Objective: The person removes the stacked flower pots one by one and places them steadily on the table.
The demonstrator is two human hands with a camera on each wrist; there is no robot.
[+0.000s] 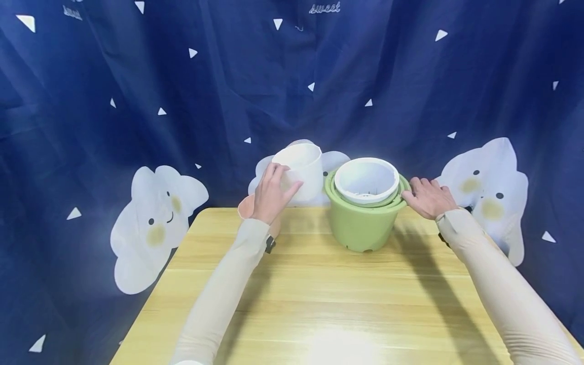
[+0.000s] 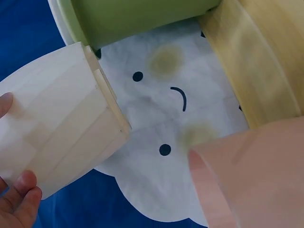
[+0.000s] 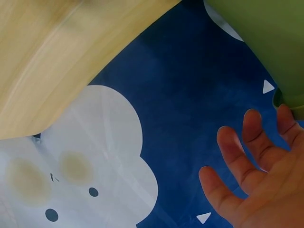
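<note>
My left hand (image 1: 272, 192) holds a white flowerpot (image 1: 310, 175) by its side, raised at the back of the table and slightly tilted. In the left wrist view, its fingertips (image 2: 27, 183) press on the white pot's wall (image 2: 61, 118). Just below that hand stands a pink pot (image 1: 245, 207), partly hidden by the wrist. To the right is a big green flowerpot (image 1: 362, 228), with another white-lined pot (image 1: 367, 177) nested inside. My right hand (image 1: 431, 197) touches the green pot's right rim with its thumb; its other fingers (image 3: 232, 147) are spread loosely.
Everything stands near the far edge of a light wooden table (image 1: 319, 284). Right behind that edge hangs a dark blue curtain (image 1: 255, 91) with white triangles and smiling clouds.
</note>
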